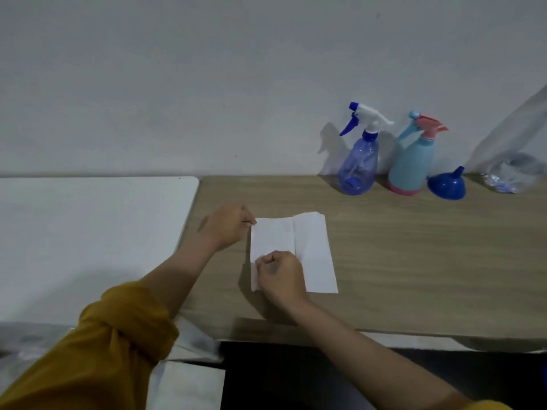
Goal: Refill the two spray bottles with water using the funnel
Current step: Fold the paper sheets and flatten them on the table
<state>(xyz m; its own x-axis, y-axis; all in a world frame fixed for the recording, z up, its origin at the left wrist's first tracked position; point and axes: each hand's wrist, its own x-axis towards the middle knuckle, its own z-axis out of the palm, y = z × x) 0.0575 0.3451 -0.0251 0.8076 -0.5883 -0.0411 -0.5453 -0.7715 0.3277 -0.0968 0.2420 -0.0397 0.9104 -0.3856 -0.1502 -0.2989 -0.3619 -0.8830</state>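
A white paper towel (310, 247) lies flat on the wooden table (399, 261). My left hand (228, 227) pinches its far left corner. My right hand (281, 276) pinches its near left edge. Far right, against the wall, stand a clear blue spray bottle (358, 161) with a white and blue trigger head and a light blue spray bottle (413, 164) with a pink head. A blue funnel (447, 184) rests mouth-down beside the light blue bottle. Both hands are well away from the bottles and funnel.
A clear plastic water bottle (509, 176) lies on its side at the far right, partly cut off by the frame. A white table (94, 226) adjoins the wooden one on the left. The wall runs right behind the bottles.
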